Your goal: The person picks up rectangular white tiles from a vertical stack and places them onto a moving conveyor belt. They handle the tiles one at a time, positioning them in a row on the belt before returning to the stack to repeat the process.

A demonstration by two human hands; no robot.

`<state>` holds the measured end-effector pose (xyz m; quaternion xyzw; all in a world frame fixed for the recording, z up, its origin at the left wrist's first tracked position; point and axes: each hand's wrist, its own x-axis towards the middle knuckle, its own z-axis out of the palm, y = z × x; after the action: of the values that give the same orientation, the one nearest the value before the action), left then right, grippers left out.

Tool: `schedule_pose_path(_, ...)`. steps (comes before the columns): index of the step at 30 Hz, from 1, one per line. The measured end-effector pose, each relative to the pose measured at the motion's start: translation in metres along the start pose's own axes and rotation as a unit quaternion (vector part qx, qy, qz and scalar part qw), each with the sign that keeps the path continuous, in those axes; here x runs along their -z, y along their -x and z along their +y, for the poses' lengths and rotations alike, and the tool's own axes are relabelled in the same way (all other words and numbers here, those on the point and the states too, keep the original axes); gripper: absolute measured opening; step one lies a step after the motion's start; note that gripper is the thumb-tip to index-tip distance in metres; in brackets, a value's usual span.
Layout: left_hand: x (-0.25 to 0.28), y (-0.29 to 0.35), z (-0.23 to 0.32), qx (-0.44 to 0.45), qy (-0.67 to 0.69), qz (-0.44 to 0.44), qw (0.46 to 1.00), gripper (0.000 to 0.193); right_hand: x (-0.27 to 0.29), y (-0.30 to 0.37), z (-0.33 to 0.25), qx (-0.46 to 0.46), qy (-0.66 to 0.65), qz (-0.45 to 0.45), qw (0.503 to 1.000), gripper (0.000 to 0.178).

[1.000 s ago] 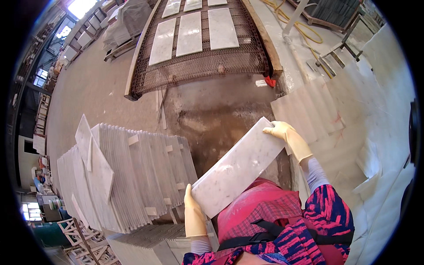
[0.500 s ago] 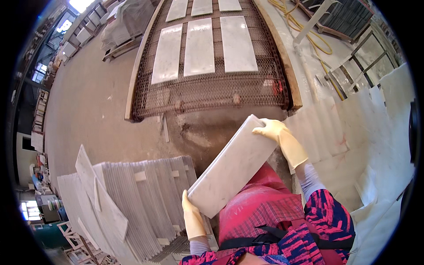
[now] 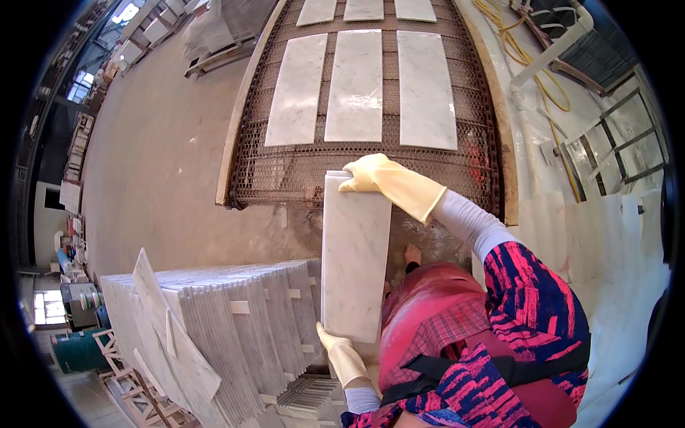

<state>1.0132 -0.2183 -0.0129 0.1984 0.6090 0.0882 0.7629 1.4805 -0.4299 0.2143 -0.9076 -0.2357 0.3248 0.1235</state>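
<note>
Between my two yellow-gloved hands I hold a long white marble tile (image 3: 357, 264). A second edge shows along its left side and far end, so it looks like a pair of tiles face to face. My right hand (image 3: 369, 175) is closed over the far end, by the near end of the mesh conveyor belt (image 3: 292, 171). At the near end, my left hand (image 3: 342, 355) grips the lower left corner; part of its fingers is hidden beneath. A stack of upright marble tiles (image 3: 214, 321) stands just left of my left hand.
Several wet marble tiles (image 3: 354, 89) lie in rows on the belt, between wooden side rails (image 3: 246, 93). A loose tile (image 3: 171, 332) leans across the stack. Pale sheeting (image 3: 571, 250) covers the right side. A yellow hose (image 3: 553, 85) and metal frame (image 3: 621, 135) lie beyond.
The held tile pair has swung from a diagonal to nearly straight away from me, its far end moving left toward the belt. The whole view has shifted a little.
</note>
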Motion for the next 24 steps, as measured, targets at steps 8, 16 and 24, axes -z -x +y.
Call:
schedule_pose_path(8,-0.036,0.005,-0.02,-0.015,-0.024,0.08,0.996,0.075,0.009,-0.036,0.0,-0.008,0.001,-0.027,1.0,0.068)
schedule_pose_path(16,-0.027,-0.007,-0.011,0.011,-0.014,0.026,1.0,0.076,0.0,-0.009,0.013,0.021,-0.139,0.15,0.979,0.048)
schedule_pose_path(24,-0.021,-0.006,-0.002,0.058,0.027,-0.048,0.997,0.075,-0.072,0.094,0.04,0.087,-0.28,0.388,0.874,0.024)
